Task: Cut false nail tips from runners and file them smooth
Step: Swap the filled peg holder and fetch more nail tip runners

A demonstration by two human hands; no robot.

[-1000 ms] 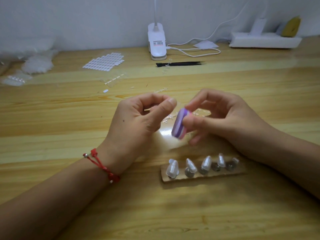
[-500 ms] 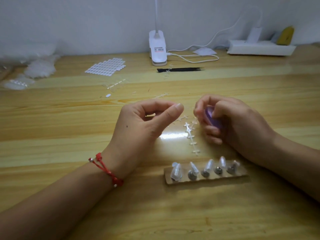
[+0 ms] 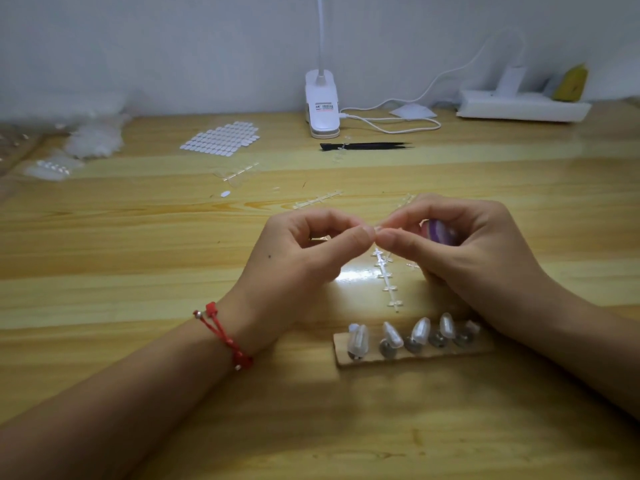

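Two hands over the table (image 3: 138,237), fingertips meeting at one spot above the wood.

The left hand (image 3: 311,251) has thumb and forefinger closed together, its grip pinching a small clear piece (image 3: 378,226). The piece is too small to tell if it is a nail tip. One red string bracelet (image 3: 225,336) on that wrist.

The right hand (image 3: 460,258) has thumb and forefinger touching the same spot. Its other fingers curl round one purple file block (image 3: 438,232), the grip clamped on it inside the palm, with only part of the block showing.

Runners: three counted for certain. One stripped runner (image 3: 386,275) lies on the table below and between the hands. A second runner (image 3: 317,199) lies just beyond the left hand. A third runner (image 3: 240,173) lies farther back.

One cardboard strip (image 3: 408,356) sits near the right wrist and carries five nail tips (image 3: 420,329), standing in a row on round mounts.

At the back of the table:
- one sheet of oval stickers (image 3: 221,138)
- one pair of black tweezers (image 3: 367,146)
- one white clip lamp (image 3: 322,105) with its cable (image 3: 391,121) looped beside it
- one white power strip (image 3: 523,109) at the far right
- clear plastic bags (image 3: 93,140) heaped at the far left; number cannot be told
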